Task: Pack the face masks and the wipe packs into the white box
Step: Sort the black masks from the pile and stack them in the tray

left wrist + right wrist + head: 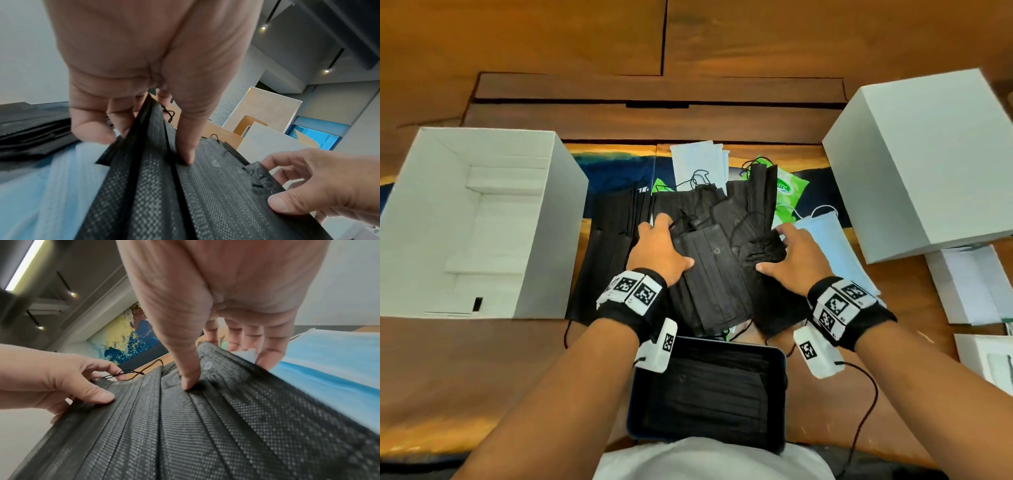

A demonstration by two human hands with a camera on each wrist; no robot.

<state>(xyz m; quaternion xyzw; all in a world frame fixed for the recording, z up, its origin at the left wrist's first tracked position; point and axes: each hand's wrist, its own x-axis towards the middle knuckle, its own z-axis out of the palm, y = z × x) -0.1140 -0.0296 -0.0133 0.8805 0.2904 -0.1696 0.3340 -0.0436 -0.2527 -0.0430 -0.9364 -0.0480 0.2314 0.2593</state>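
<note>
Black masks (pixel 709 270) lay pinched between both hands (left hand (pixel 659 251), right hand (pixel 792 260)); the box (pixel 544 219) sat open, nearer the left.

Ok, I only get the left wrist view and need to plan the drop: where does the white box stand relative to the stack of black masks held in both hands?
Observer: The open white box stands on the table just left of the left hand, which grips the stack of black masks together with the right hand.
Operator: And the wipe packs? I see only masks here.
Observer: A green wipe pack lies on the far side of the stack, partly covered by loose black masks.
</note>
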